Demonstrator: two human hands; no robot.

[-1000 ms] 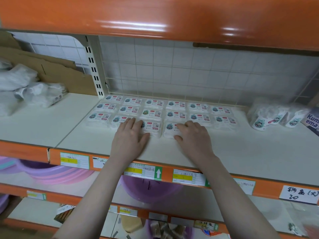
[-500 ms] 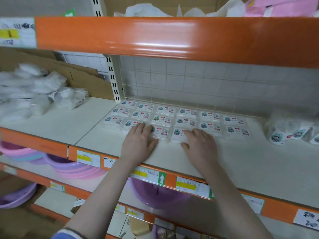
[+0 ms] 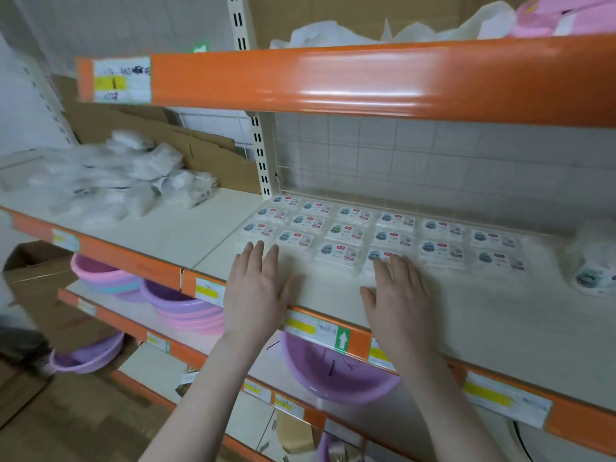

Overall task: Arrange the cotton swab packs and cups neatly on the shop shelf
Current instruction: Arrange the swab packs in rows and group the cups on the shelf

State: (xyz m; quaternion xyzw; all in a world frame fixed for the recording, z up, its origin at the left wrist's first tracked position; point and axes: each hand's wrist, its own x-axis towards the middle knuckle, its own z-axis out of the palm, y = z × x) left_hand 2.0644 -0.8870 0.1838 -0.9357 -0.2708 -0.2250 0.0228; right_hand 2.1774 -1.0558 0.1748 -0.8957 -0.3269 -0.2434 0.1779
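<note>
A bare strip of the shelf (image 3: 333,288) ran along its front edge, between the orange lip and the front row of cotton swab packs (image 3: 336,253). Both hands lay flat in that strip: the left hand (image 3: 255,291) just short of the packs, the right hand (image 3: 398,295) with fingertips touching the front row. The packs filled the rear of the shelf up to the wire grid back panel (image 3: 433,161). The upper shelf (image 3: 366,81) limited headroom. A wrapped cup stack (image 3: 593,261) bounded the right side; loose bagged goods (image 3: 126,181) occupied the adjoining left bay.
</note>
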